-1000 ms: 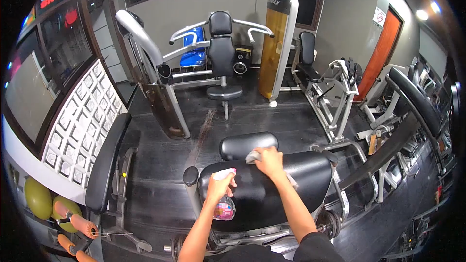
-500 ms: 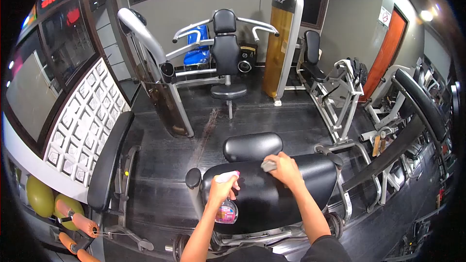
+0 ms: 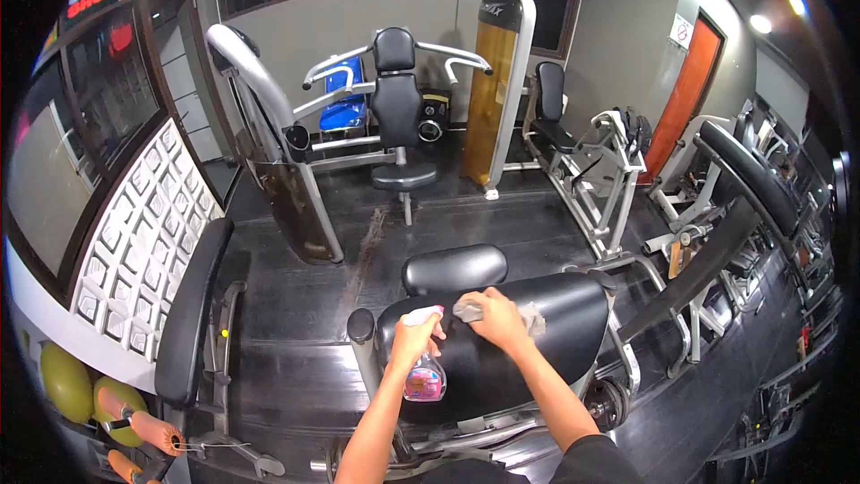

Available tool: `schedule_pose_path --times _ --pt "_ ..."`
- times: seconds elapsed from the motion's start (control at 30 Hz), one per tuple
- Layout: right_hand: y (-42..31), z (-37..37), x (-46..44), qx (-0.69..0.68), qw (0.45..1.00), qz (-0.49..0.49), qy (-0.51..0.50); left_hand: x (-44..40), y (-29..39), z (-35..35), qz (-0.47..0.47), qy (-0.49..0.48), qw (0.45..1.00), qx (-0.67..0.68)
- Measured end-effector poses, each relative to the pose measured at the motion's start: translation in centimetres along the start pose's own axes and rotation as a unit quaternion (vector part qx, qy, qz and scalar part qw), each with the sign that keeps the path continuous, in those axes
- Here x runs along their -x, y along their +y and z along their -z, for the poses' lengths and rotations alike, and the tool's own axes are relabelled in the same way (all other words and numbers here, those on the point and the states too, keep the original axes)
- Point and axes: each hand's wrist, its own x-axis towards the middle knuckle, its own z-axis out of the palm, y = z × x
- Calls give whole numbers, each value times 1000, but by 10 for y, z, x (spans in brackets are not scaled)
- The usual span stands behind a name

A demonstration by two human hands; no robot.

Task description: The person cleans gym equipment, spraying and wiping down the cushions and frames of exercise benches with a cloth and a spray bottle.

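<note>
My left hand (image 3: 417, 338) is wrapped round the neck of a spray bottle (image 3: 425, 380) with a white and pink head and clear body, held upright over the left part of a wide black pad (image 3: 555, 327). A grey cloth (image 3: 536, 319) is bunched in my right hand (image 3: 498, 317), one end sticking out at the fingers and another behind the hand. That hand is at the pad's far edge, near its middle. Just beyond lies a smaller black padded roll (image 3: 454, 269).
Another black bench (image 3: 190, 323) stands at the left, near green balls (image 3: 67, 381) and orange rollers (image 3: 154, 432). Ahead is a seated machine (image 3: 397, 112); a metal frame (image 3: 618, 175) and an angled padded machine (image 3: 748, 177) are at the right.
Over the last second, my right hand with the cloth moves right across the pad, then back left. My left hand keeps hold of the bottle. The camera view shifts slightly.
</note>
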Motion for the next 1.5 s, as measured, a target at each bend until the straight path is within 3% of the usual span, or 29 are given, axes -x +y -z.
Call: schedule_pose_path --times 0.13,0.23,0.43,0.83,0.97,1.13,1.3,1.4,1.5 --pt "15 35 2 99 984 -137 56 4 4 -3 -15 0 1000 -3" --pt "11 27 -1 94 975 -174 103 -1 2 -1 -30 -19 999 25" --pt "-27 -11 21 41 996 -38 69 -4 1 0 -25 -33 998 52" --pt "4 32 45 101 962 -191 170 -5 -5 -3 -57 -33 997 48" --pt "-5 16 27 110 968 -175 142 -6 -4 -2 -56 -29 997 54" --pt "-13 -2 33 44 995 -29 79 -1 1 -2 -67 -15 996 54" --pt "2 36 42 66 996 -56 22 -2 1 2 -51 -2 998 37" --pt "33 53 27 88 991 -79 71 -5 -1 6 -46 0 999 27" --pt "51 56 3 91 990 -95 49 -2 3 7 -37 1 999 16"
